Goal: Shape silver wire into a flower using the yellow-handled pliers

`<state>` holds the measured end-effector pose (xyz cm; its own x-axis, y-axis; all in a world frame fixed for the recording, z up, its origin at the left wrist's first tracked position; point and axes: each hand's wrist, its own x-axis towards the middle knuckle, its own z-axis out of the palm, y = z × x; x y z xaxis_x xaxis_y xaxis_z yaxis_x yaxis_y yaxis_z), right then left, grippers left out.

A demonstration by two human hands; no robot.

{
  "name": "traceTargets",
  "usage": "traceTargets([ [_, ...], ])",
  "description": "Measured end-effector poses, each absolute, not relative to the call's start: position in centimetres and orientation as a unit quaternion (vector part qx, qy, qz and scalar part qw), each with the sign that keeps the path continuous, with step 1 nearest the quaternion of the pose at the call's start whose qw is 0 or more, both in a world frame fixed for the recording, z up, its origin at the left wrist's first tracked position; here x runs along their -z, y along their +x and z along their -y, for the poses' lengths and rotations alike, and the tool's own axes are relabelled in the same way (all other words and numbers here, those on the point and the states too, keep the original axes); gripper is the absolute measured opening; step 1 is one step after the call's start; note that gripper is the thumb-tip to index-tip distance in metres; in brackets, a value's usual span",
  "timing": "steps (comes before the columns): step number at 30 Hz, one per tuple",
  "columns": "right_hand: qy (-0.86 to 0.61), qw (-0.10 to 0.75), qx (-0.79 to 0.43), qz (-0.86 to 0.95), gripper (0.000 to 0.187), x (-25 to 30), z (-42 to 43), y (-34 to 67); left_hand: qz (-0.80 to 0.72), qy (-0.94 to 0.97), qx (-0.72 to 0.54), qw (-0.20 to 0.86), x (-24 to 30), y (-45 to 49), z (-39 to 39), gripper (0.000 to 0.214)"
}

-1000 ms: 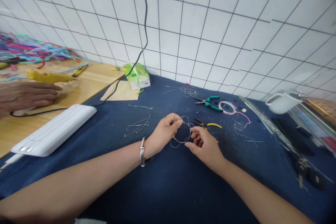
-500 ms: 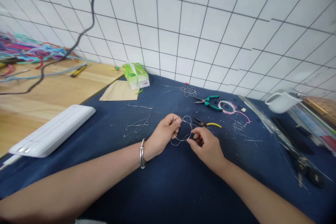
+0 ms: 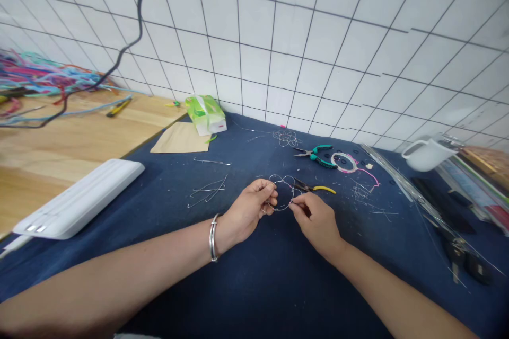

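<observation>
A thin silvery wire ring with petal-like loops (image 3: 283, 209) is held up between my two hands above the dark blue cloth. My left hand (image 3: 254, 204) pinches its left side between thumb and fingers. At the ring's right side, my right hand (image 3: 316, 220) closes thumb and forefinger on the wire. Just behind the ring lie pliers with yellow handles (image 3: 324, 189), their jaws partly hidden by the wire. Farther back are pliers with teal handles (image 3: 324, 158) and a flower-shaped wire piece (image 3: 287, 138).
Bent wire pieces (image 3: 209, 190) lie to the left. A white power strip (image 3: 79, 198), a green tissue pack (image 3: 205, 115) and brown paper (image 3: 181, 137) are beyond. At right are a wire coil (image 3: 344, 163), a white mug (image 3: 429, 154) and keys (image 3: 457, 259).
The wire ring has turned in my hands, its loops now standing along the top and right. My right hand has closed its pinch on the ring's right side.
</observation>
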<state>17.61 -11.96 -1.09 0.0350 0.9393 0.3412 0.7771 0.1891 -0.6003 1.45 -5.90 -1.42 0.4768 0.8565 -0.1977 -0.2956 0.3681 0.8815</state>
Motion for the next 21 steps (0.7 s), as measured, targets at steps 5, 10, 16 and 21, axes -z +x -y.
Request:
traceTargets([
  [5,-0.615,0.39,-0.136,0.671,0.02,1.1,11.9,17.8,-0.332,0.465,-0.38,0.728,1.2,1.0,5.2,0.019],
  [10,-0.624,0.431,-0.12,0.641,0.031,0.4,11.8,18.1,-0.347,0.579,-0.358,0.645,0.7,0.9,4.8,0.017],
  [16,-0.614,0.395,-0.166,0.663,0.021,0.1,11.6,18.4,-0.354,0.618,-0.346,0.611,0.7,1.2,5.6,0.014],
  [21,-0.624,0.369,-0.304,0.617,0.026,0.2,11.3,18.7,-0.362,0.581,-0.379,0.623,1.4,1.0,5.4,0.016],
])
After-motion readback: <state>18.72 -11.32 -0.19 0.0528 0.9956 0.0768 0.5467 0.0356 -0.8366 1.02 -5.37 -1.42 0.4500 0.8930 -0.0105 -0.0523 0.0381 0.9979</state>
